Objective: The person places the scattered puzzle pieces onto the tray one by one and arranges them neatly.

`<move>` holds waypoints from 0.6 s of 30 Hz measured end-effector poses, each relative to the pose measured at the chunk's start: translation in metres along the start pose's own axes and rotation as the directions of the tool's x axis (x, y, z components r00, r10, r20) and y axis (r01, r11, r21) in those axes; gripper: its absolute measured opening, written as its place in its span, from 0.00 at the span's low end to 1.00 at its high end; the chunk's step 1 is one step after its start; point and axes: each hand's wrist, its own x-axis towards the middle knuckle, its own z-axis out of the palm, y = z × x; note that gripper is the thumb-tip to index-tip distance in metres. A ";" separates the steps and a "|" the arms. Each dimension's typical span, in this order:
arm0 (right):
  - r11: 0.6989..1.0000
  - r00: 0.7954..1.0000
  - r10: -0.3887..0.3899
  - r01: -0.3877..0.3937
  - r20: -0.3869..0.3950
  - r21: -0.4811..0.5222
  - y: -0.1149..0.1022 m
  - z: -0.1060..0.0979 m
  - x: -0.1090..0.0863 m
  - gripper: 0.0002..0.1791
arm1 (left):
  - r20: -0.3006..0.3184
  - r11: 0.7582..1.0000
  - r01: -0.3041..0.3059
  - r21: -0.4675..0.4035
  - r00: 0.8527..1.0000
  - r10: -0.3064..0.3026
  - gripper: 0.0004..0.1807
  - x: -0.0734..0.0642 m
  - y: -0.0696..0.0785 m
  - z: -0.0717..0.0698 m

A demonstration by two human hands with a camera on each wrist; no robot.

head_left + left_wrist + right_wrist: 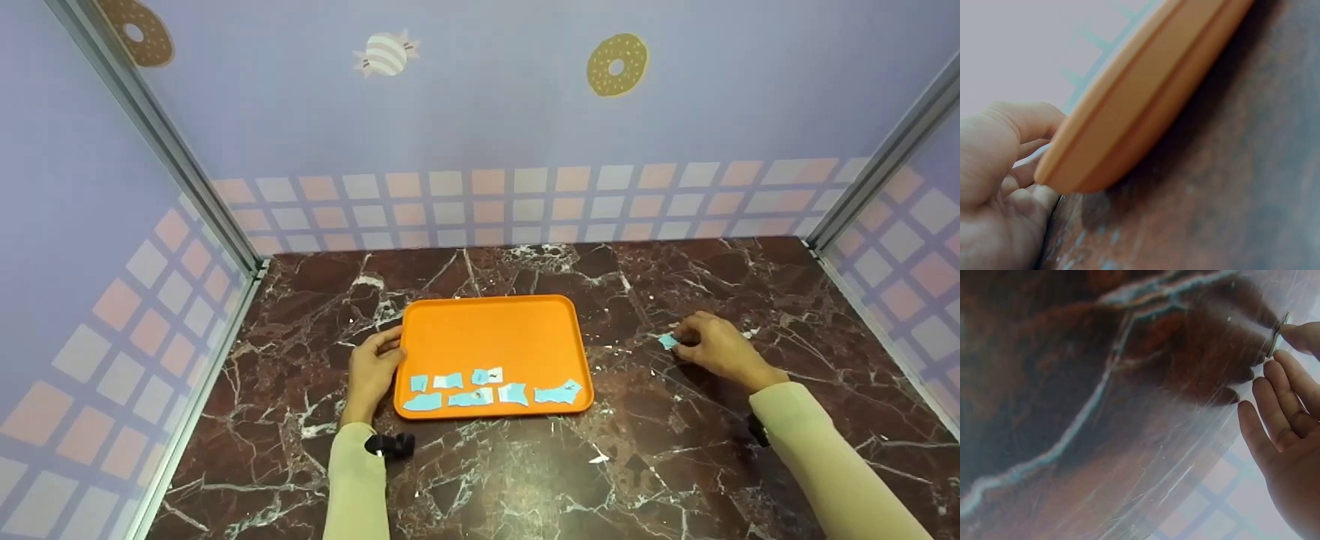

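Observation:
An orange tray [487,330] lies on the dark marbled table, with several torn light-blue paper pieces [424,401] along its near side. My left hand [373,371] grips the tray's left rim. In the left wrist view the thumb [1033,121] is over the orange rim [1100,129] and the other fingers are curled below it. Off to the right of the tray, my right hand [716,346] pinches a small blue paper scrap [667,341] at the table surface. Seen from the right wrist, the scrap [1275,337] shows only as a thin edge between thumb and fingertips.
Purple panels with a pink and white tile pattern [487,202] enclose the back and both sides of the table [525,472]. Small white flecks and a white mark [598,458] show on the dark surface. A black wrist camera [394,445] sits at the left cuff.

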 end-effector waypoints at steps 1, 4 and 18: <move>1.000 1.000 -0.001 0.001 -0.006 0.000 0.000 0.000 0.000 0.08 | -0.002 1.000 -0.004 -0.003 1.000 0.004 0.21 0.000 0.000 0.000; 1.000 1.000 -0.001 0.001 -0.027 -0.001 -0.001 0.002 -0.001 0.09 | -0.004 1.000 -0.012 -0.010 1.000 0.012 0.21 0.000 -0.001 0.001; 0.996 1.000 0.020 -0.019 -0.011 0.088 -0.019 0.010 0.004 0.13 | 0.011 1.000 0.000 -0.011 1.000 0.000 0.21 -0.001 0.000 -0.001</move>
